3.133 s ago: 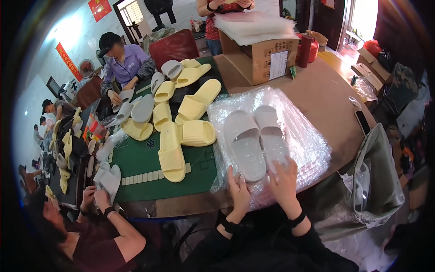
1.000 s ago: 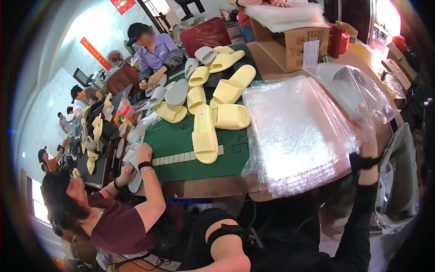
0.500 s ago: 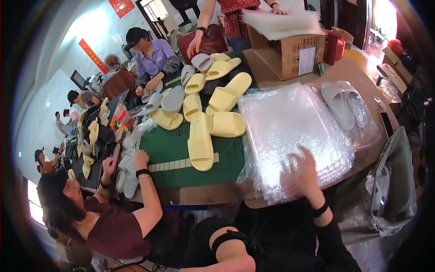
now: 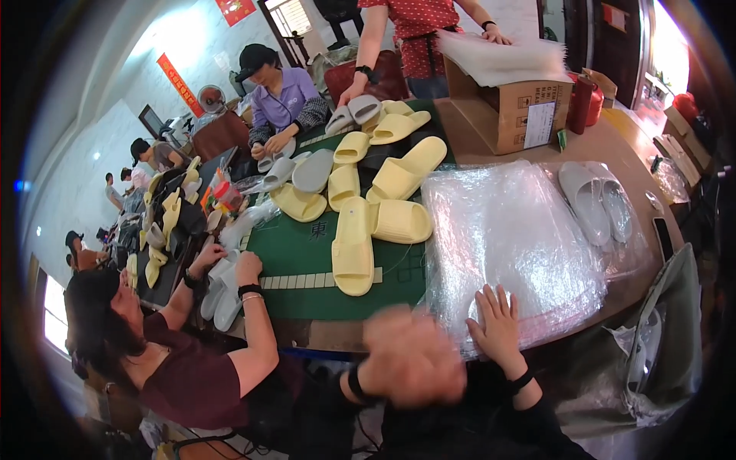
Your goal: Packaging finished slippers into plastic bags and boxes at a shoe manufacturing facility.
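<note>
My right hand lies flat on the near edge of a stack of clear plastic bags, fingers stretched out and thumb apart. In front of the table edge, left of the stack, my left hand is smeared by motion, so its fingers cannot be made out. Nearest to it on the table is a pale yellow slipper, lying lengthwise on a green mat. A pair of grey slippers in clear plastic rests at the stack's right side.
More yellow slippers and grey slippers crowd the mat's far part. A cardboard box topped with white sheets stands at the back right. Co-workers sit at left, one handling grey slippers; another stands behind. A phone lies at the right edge.
My right hand has come down from above the bags to rest on their near edge. My left hand has swung up into view from the lower edge. The standing person's hand reaches grey slippers.
</note>
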Demonstrator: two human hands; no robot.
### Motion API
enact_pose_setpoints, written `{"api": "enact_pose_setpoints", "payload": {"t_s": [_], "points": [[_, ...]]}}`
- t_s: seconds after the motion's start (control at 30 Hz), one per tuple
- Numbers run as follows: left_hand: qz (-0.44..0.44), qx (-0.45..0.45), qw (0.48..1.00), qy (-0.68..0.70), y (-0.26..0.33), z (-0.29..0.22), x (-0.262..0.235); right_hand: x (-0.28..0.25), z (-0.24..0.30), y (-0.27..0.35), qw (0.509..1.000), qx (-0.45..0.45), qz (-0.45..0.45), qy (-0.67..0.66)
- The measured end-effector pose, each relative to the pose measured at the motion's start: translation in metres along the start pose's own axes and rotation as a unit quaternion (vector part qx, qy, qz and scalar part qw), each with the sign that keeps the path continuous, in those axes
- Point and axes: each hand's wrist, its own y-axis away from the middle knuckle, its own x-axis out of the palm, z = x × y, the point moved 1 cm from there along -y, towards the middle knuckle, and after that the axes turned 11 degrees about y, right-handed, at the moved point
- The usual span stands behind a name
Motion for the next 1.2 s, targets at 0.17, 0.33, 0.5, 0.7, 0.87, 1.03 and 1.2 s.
{"api": "enact_pose_setpoints", "payload": {"t_s": [0.17, 0.33, 0.5, 0.7, 0.87, 1.03, 1.2], "points": [[0.011, -0.287, 0.92, -0.267, 0.073, 0.139, 0.061, 0.0, 0.004, -0.001, 0.999, -0.003, -0.04, 0.023], [0.348, -0.462, 0.794, -0.188, 0.139, 0.18, 0.058, 0.01, 0.007, -0.002, 0.998, -0.019, -0.045, 0.032], [0.455, -0.45, 0.765, -0.072, 0.136, 0.214, 0.072, 0.006, 0.007, 0.0, 0.997, -0.018, -0.055, 0.048], [-0.08, -0.667, 0.682, 0.289, 0.146, 0.237, 0.111, 0.007, 0.004, 0.002, 0.997, -0.007, -0.049, 0.065], [0.037, -0.628, 0.704, 0.33, 0.184, 0.259, 0.123, 0.01, 0.011, -0.001, 0.996, -0.016, -0.054, 0.073], [-0.045, -0.617, 0.758, 0.207, 0.2, 0.254, 0.101, 0.01, 0.012, 0.0, 0.996, -0.013, -0.079, 0.04], [-0.267, -0.617, 0.687, 0.276, 0.061, 0.159, 0.063, 0.01, 0.002, 0.006, 0.995, -0.002, -0.092, 0.034]]}}
